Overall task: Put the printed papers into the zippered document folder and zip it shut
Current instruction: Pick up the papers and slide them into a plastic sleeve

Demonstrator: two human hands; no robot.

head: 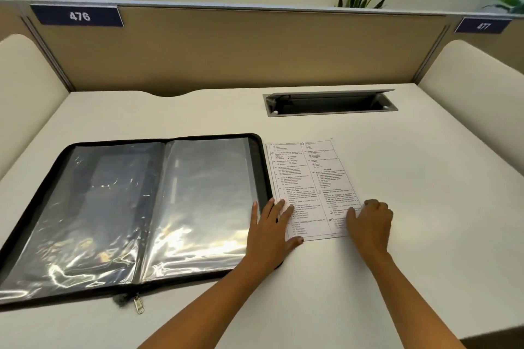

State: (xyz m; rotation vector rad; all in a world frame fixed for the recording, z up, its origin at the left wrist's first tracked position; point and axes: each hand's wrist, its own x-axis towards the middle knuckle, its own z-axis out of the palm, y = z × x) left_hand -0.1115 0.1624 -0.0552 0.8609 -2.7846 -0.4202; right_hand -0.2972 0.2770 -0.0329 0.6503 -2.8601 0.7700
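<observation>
The black zippered document folder (136,215) lies spread flat on the left of the desk, its clear plastic sleeves showing and its zipper pull (139,303) hanging at the near edge. The printed papers (309,178) lie flat just right of the folder. My left hand (269,229) rests flat with fingers spread on the papers' near left corner and touches the folder's right edge. My right hand (370,224) presses on the papers' near right corner with its fingers curled under.
A white desk (425,207) with padded side panels left and right. A metal cable box (330,103) with its lid up sits at the back right. A beige partition (241,48) with number plates 476 and 477 closes the back, with plants behind it.
</observation>
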